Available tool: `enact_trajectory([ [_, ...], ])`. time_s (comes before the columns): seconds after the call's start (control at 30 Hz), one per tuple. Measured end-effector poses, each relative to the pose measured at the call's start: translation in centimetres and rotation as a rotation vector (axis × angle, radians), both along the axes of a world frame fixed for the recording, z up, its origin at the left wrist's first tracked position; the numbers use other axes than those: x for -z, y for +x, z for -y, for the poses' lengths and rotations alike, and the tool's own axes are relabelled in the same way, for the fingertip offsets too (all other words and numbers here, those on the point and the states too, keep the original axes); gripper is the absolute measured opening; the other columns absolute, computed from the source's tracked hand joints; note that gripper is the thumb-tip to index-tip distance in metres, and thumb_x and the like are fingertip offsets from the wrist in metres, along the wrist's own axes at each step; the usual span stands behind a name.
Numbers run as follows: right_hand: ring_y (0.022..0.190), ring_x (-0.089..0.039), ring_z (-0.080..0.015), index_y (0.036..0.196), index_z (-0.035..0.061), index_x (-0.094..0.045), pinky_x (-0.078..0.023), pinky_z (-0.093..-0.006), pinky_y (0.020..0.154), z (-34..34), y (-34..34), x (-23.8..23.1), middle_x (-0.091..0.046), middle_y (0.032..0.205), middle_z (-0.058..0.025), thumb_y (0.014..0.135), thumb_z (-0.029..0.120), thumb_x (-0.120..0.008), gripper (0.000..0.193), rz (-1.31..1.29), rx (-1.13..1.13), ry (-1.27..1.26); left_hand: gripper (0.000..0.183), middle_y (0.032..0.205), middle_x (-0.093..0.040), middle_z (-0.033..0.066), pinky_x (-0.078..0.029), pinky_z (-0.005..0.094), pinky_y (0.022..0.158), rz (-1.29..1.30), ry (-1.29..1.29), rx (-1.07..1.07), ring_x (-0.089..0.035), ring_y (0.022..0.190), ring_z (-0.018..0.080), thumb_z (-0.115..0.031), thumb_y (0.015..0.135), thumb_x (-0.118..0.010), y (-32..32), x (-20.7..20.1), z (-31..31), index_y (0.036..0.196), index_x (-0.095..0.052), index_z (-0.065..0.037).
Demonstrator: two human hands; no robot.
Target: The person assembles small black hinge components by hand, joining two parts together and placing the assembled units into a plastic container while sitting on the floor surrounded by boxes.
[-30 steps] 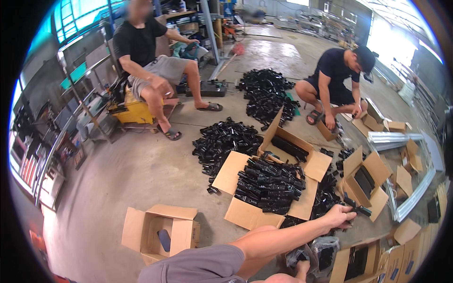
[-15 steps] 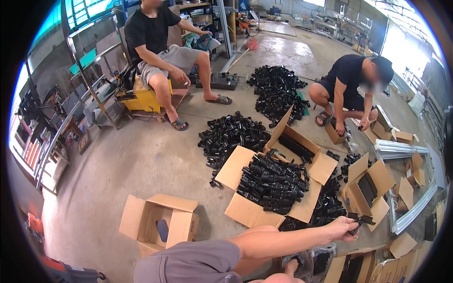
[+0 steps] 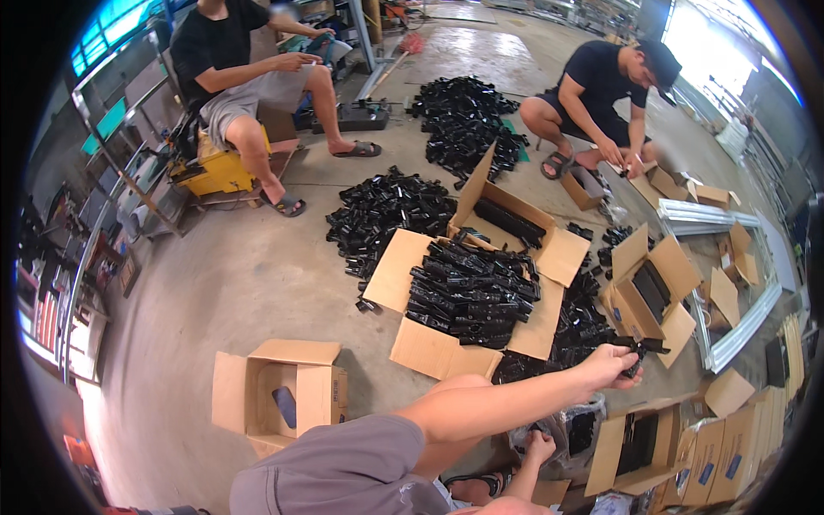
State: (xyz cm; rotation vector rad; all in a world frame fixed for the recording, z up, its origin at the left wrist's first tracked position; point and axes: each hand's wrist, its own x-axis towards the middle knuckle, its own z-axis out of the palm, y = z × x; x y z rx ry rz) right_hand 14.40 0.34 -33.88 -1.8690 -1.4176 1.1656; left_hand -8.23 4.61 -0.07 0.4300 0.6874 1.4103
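Note:
My left hand, its arm stretched across my knee to the right, is closed around a black bracket-like part. Lower down, my right hand is at the mouth of a clear plastic bag, its fingers curled; what they grip is too small to name. Beside it stands another clear bag with dark pieces. In front of me, a stack of black parts lies across the flaps of an open cardboard box. More loose black parts lie under and beside that box.
Two heaps of black parts lie farther off. An open carton stands at left, others at right, near a metal frame. One person sits on a yellow machine; another crouches over a small box.
The view has shifted, so the scene sits higher and more to the left. My right hand shows more fully at the bag. The seated person's hand has risen; the crouching person's hands are closer together.

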Motion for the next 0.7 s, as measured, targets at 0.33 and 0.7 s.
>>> enact_trajectory([
  [0.33, 0.080, -0.061, -0.0111, 0.118, -0.0021, -0.062, -0.052, -0.0225, 0.072, -3.6, -6.2, -25.0, -0.065, 0.101, -0.0062, 0.099, 0.013, -0.063, 0.024, -0.767, 0.168, 0.318, 0.022, 0.104, -0.070, -0.0003, -0.052, 0.0259, 0.081, -0.107, 0.058, -0.045, -0.065, 0.098, 0.0094, -0.027, 0.105, -0.054, 0.3, -0.2, 0.5, 0.110, -0.065, -0.009],
  [0.7, 0.087, -0.070, -0.0147, 0.115, -0.0043, -0.069, -0.057, -0.0266, 0.080, -5.3, -9.8, -36.6, -0.073, 0.101, -0.0123, 0.097, 0.004, -0.065, 0.021, -0.722, -0.080, 0.631, 0.023, 0.107, -0.070, 0.0000, -0.053, 0.0261, 0.083, -0.184, 0.025, -0.085, -0.065, 0.093, 0.0088, -0.023, 0.105, -0.053, 0.9, -2.5, 1.7, 0.117, -0.066, -0.008],
])
